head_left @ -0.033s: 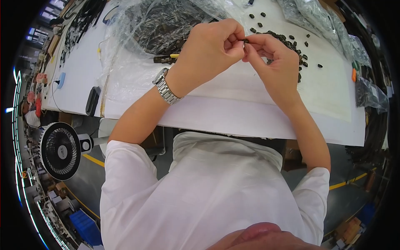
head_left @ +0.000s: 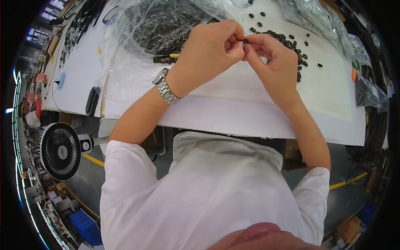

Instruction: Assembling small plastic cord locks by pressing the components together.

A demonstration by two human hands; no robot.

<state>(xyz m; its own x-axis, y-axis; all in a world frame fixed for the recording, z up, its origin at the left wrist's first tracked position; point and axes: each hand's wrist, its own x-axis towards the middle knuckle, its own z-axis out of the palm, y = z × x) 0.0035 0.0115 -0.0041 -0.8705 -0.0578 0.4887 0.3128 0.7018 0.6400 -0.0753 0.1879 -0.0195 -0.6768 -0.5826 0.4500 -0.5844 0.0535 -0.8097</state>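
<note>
Over the white table, my two hands meet fingertip to fingertip. My left hand (head_left: 208,52), with a metal watch (head_left: 164,85) on its wrist, is closed in a pinch. My right hand (head_left: 277,64) pinches from the other side, thumb against forefinger. Between the fingertips shows a small dark piece (head_left: 245,41), mostly covered, so its exact kind is hard to make out. Behind my right hand lies a heap of similar small black pieces (head_left: 287,43), with several loose ones around it. A clear plastic bag (head_left: 166,31) full of dark parts lies beyond my left hand.
Clear plastic bags (head_left: 321,25) lie at the back right of the table (head_left: 233,114). A yellow-tipped tool (head_left: 174,56) shows beside my left wrist. Further left is a black oblong object (head_left: 93,101). A fan (head_left: 61,151) stands below the table's left edge.
Almost nothing differs; my right hand has shifted very slightly to the left, and both hands keep their pinch.
</note>
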